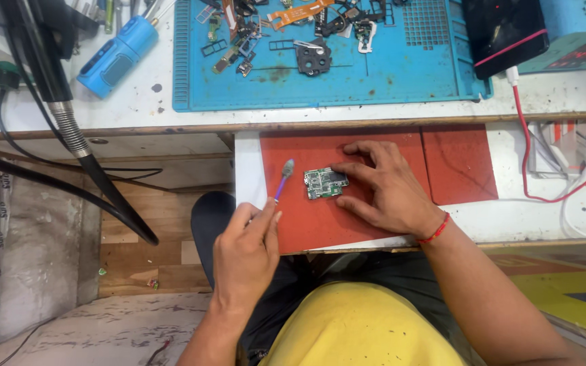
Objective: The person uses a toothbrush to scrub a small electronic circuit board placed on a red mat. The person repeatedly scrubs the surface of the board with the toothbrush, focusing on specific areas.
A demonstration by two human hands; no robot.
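Here the left hand (pixel 245 254) pinches a purple brush (pixel 283 177), while the right hand (pixel 381 190), fingers spread, half-hides the circuit board (pixel 325 183).

Green circuit board (pixel 325 183) with silver patches, on a dull red mat (pixel 374 152). Brush (pixel 281 181): purple handle, grey bristles. Red thread band (pixel 435 230) on right wrist. Blue work mat (pixel 401 74) above, stained dark. Blue cylinder tool (pixel 118 55). Red cable (pixel 525 129) with white plug. Black phone (pixel 504 28), red stripe. Yellow shirt (pixel 364 329). White tabletop (pixel 123 108), speckled.
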